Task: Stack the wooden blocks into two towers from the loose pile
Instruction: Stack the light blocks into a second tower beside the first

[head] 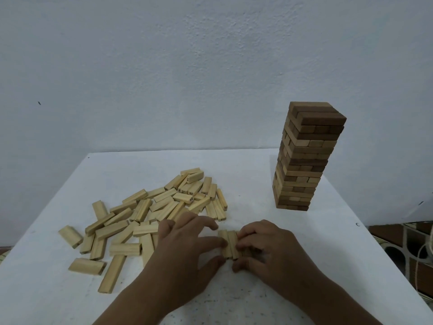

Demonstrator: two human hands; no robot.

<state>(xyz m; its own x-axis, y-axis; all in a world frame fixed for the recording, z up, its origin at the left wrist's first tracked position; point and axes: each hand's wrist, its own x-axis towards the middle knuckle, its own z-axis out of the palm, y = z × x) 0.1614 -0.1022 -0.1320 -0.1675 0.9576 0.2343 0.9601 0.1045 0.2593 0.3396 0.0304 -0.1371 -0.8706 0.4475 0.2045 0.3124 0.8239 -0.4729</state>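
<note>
tower [304, 160]: upright, far right, brown and pale layers | loose pile [150, 212]: pale blocks scattered left | row of blocks [229, 242]: laid flat, centre

Both forearms are reaching in from the near edge, the left from about 7 o'clock and the right from about 5 o'clock, converging toward the middle. The left hand [187, 245] is lying palm down, its fingers [201, 222] bending and spreading toward 1 o'clock, while its thumb is pointing to 3 o'clock. The right hand [269, 247] is sitting just beside it at 3 o'clock, knuckles up, its fingers curling inward toward 9 o'clock and its thumb [243, 263] tucking low toward 8 o'clock. The fingertips of the two hands are nearly meeting, pinching inward from opposite sides.
</note>
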